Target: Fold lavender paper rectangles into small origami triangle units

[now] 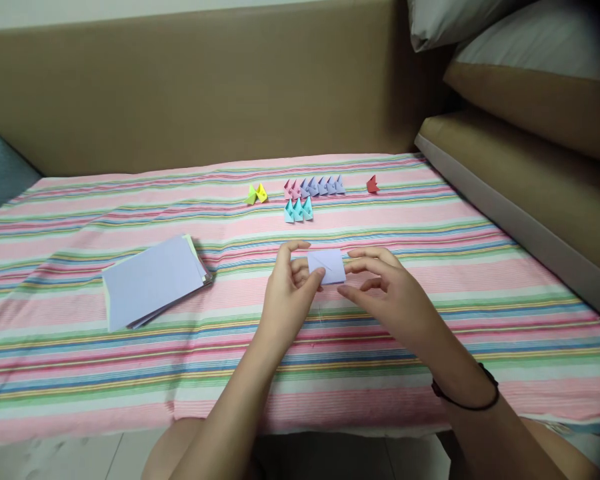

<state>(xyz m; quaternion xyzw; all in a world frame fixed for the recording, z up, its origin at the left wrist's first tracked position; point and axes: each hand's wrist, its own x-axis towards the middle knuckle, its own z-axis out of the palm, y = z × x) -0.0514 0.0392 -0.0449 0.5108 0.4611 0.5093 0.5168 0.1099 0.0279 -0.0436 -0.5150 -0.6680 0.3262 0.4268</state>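
The left hand (pixel 287 293) is pinching a folded lilac paper (pixel 335 267); the right hand (pixel 403 290) is curving half open beside it. Left of both, a paper stack (pixel 153 280) is lying.

I see smooth, matt paper in the folded lilac sheet (pixel 334 265), and my feed shows the same finish on the stack of sheets (pixel 153 283) and the small folded pieces (pixel 299 212). The striped cover (pixel 240 373) looks to me like soft, creased woven cloth; the backrest (pixel 205 100), smooth and leather-like with a dull sheen.
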